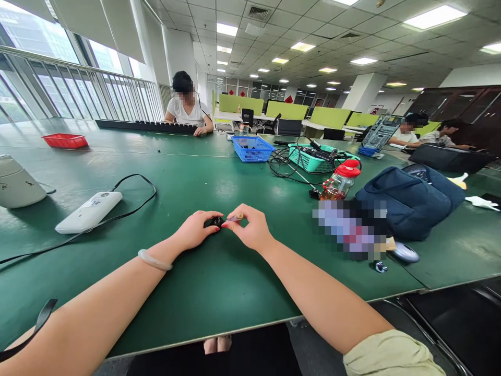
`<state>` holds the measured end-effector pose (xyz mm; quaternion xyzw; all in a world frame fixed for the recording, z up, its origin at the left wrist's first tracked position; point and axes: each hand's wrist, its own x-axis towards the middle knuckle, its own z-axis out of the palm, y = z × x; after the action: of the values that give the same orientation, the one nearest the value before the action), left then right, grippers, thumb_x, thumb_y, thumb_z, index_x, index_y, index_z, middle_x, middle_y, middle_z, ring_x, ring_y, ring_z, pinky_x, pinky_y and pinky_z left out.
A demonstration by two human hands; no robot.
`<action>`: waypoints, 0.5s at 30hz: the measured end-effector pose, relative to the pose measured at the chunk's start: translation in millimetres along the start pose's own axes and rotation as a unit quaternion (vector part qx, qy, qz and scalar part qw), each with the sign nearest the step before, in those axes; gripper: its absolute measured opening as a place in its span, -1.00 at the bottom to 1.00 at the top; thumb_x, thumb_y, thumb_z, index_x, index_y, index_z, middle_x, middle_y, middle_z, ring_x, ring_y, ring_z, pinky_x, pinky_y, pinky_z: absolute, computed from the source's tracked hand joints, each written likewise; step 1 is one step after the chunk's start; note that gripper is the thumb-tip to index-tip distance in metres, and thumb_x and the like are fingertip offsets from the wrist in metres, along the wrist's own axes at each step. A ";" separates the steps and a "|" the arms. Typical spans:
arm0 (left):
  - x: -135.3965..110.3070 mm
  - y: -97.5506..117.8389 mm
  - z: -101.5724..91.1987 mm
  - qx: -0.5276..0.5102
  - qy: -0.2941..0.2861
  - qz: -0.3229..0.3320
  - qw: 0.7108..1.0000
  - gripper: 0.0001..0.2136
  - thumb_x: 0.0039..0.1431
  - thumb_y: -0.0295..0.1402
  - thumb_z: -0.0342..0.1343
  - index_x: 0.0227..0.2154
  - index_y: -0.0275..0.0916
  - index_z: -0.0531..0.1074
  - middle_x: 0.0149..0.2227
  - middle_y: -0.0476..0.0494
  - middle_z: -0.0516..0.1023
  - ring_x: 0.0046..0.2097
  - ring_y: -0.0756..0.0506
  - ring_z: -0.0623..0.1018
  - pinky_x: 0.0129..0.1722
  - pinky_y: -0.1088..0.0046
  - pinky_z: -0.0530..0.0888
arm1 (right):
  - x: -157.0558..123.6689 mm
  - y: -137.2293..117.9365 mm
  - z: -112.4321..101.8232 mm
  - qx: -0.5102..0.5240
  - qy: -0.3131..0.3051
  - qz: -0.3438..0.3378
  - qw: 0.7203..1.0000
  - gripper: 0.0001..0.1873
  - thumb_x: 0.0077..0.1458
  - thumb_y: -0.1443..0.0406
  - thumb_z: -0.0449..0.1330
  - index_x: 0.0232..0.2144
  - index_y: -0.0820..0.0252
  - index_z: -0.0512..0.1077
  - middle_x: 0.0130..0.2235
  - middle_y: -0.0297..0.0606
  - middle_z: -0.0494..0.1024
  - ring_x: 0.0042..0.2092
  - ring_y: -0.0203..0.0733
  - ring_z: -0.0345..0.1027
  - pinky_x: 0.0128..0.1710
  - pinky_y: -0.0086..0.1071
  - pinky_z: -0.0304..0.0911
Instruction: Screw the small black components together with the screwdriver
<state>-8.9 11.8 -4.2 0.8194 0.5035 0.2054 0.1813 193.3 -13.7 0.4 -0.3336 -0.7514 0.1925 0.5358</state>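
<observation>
My left hand (pixel 198 228) pinches a small black block (pixel 216 221) with a few pale marks on its face, just above the green table in front of me. Its exact kind is too small to make out. In the fingers of my right hand (pixel 250 225) is a short, slim tool (pixel 236 218) with a see-through purplish body and a tan end, perhaps a small screwdriver. The tool points left, and its tip meets or nearly meets the block's right end. My fingertips hide the contact. A pale bangle (pixel 154 260) circles my left wrist.
On the left are a white power bank (pixel 90 211) with a black strap and a red basket (pixel 64 141). Ahead stand a blue basket (pixel 252 150) and a teal basket (pixel 313 163) of cables. A red-lidded bottle (pixel 340 183) and navy bag (pixel 410 201) sit right. A person (pixel 188 107) sits opposite.
</observation>
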 end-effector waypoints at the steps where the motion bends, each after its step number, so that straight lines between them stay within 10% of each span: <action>1: 0.2 -0.8 0.3 0.000 0.000 -0.001 1.000 -0.58 0.16 -0.12 0.07 0.06 -0.09 0.49 0.08 -0.10 0.58 0.14 -0.27 0.48 0.18 0.16 0.41 | 1.1 0.7 -0.5 0.015 0.012 0.026 0.999 -0.73 0.04 0.10 0.33 -0.50 0.10 0.39 -0.46 -0.34 0.51 -0.44 -0.24 0.38 -0.37 -0.33 0.36; 15: 1.1 -1.8 0.1 0.000 -0.017 -0.005 1.000 -0.56 0.16 -0.16 0.05 0.09 -0.08 0.47 0.09 -0.13 0.57 0.14 -0.27 0.47 0.19 0.12 0.39 | 3.2 -1.4 -4.3 0.058 0.050 0.074 0.994 -0.68 -0.01 0.02 0.35 -0.47 0.09 0.41 -0.45 -0.31 0.54 -0.41 -0.20 0.41 -0.33 -0.28 0.39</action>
<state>-9.8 13.6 -5.0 0.8204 0.5041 0.1905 0.1910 196.3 -12.8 5.0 -0.3658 -0.6848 0.2577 0.5752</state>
